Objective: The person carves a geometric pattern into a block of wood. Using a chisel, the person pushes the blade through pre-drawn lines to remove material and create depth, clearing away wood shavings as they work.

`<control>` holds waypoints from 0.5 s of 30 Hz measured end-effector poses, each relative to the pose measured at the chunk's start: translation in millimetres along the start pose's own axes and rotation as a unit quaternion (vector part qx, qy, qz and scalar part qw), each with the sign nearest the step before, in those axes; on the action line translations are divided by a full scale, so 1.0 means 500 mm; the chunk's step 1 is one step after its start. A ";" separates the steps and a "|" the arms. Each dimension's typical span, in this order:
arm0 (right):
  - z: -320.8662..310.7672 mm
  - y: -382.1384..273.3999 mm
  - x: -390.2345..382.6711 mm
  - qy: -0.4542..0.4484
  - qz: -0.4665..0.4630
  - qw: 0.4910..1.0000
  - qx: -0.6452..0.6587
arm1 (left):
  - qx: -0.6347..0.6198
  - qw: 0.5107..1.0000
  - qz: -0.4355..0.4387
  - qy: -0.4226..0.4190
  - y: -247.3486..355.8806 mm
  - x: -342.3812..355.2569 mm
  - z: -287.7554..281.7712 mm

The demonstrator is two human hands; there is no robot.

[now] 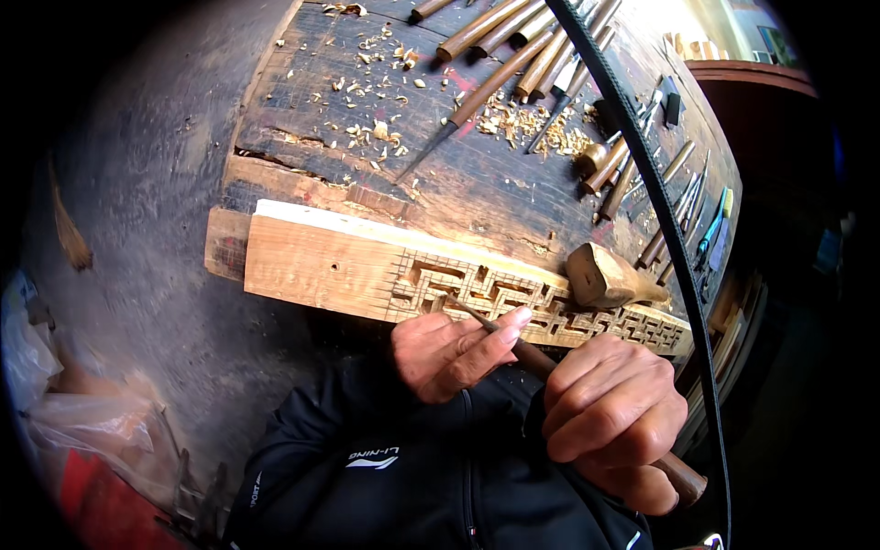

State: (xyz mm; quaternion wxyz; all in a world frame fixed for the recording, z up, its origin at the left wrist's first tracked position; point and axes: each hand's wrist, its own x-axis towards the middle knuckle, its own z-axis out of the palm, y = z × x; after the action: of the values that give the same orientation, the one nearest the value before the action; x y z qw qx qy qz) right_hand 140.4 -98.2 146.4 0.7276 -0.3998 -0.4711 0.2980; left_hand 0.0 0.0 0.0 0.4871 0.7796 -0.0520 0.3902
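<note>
A pale wooden board (321, 266), carved with an angular lattice pattern along its right part, lies along the bench's near edge. My left hand (454, 353) has its fingers closed around the lower shaft of a slim chisel (481, 313), whose tip rests at the carved pattern. My right hand (610, 417) grips the chisel's long dark wooden handle at lower right. A wooden mallet (605, 275) lies at the board's back edge, right of the chisel tip.
The worn workbench (302, 128) holds several wood-handled chisels (495, 82), more tools at right (678, 211) and scattered shavings (385, 128). A black strap (647, 174) crosses the view. Plastic bags (87, 422) and a broom-like bundle (71, 229) are at left. Boards (738, 339) stand at right.
</note>
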 end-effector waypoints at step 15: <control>0.017 0.041 0.035 -0.025 0.013 1.000 -0.004 | -0.021 0.999 -0.031 0.016 0.001 -0.011 -0.015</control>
State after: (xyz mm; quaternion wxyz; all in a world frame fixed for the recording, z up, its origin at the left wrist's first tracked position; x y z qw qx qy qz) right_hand 137.8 -71.1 138.5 0.7097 -0.4013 -0.4853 0.3159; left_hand -8.1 4.2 -1.6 0.5162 0.7637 -0.0285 0.3867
